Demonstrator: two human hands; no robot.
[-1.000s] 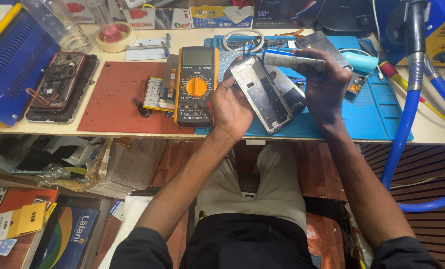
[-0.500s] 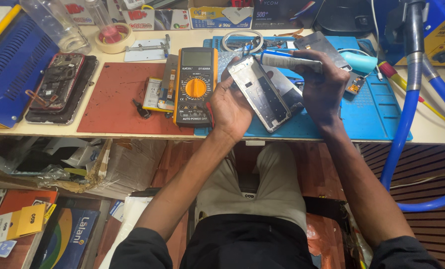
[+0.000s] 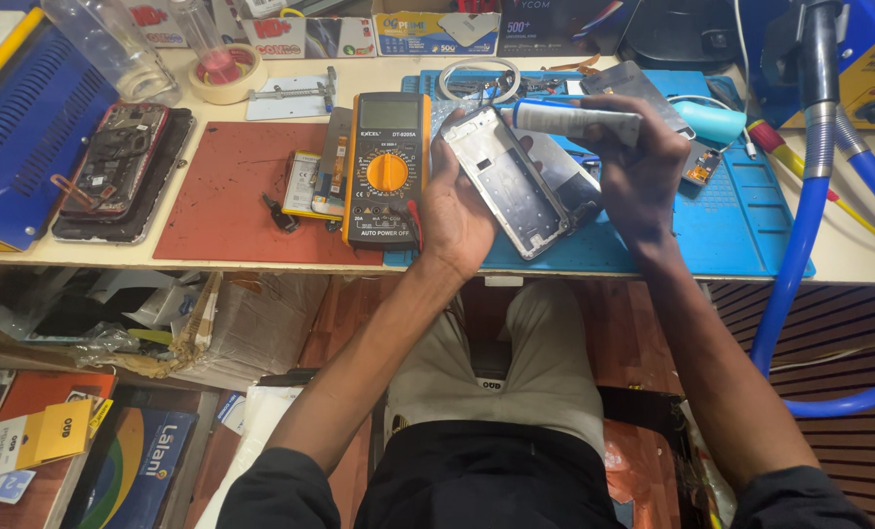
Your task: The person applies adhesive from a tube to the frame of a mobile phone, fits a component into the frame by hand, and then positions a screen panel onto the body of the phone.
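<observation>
The bench (image 3: 212, 269) carries two mats side by side: the left mat (image 3: 222, 211) and the right mat (image 3: 741, 230), which reaches toward the right edge. A multimeter (image 3: 388, 168) lies across the seam between them. Just right of it the left hand (image 3: 457, 211) grips a phone frame (image 3: 506, 181) from its left side, over the right mat near the front edge. The right hand (image 3: 643, 171) holds a tube (image 3: 575, 120) lying sideways above the frame's far end. An opened phone (image 3: 114, 162) rests on a tray left of the left mat. A tape roll (image 3: 227, 73) sits near the back edge, behind the left mat. Hoses (image 3: 800, 206) cross the right end.
</observation>
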